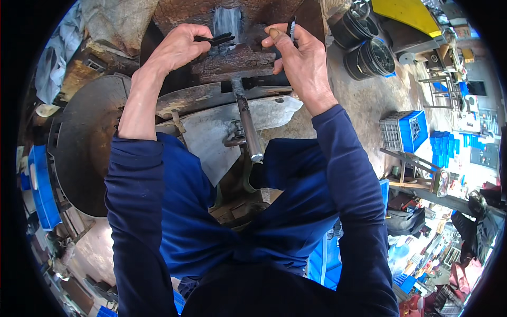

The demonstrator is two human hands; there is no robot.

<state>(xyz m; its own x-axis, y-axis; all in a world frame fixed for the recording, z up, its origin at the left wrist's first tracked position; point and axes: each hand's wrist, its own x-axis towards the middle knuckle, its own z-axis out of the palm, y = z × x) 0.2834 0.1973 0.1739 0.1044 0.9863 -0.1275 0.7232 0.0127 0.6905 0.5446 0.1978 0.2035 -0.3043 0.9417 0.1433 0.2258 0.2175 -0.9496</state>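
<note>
My left hand point(179, 48) is closed around a slim black tool point(216, 39), whose forked-looking end points right over a bluish-grey metal block point(227, 25). I cannot make out its exact kind. Across from it, my right hand point(303, 55) pinches a small black piece with a pale ribbed edge point(292, 29), which stands upright between the fingers. The block is set in a worn brown wooden bench point(232, 62). From the bench a round metal bar point(247, 121) runs down between my knees.
A large dark round disc point(90, 145) stands on the left, near a blue tray point(43, 187). Black buckets point(369, 58) are at the upper right. Farther right are a grey-and-blue crate point(404, 131) and a wooden stool point(414, 171). Pale sheeting point(211, 127) hangs below the bench edge.
</note>
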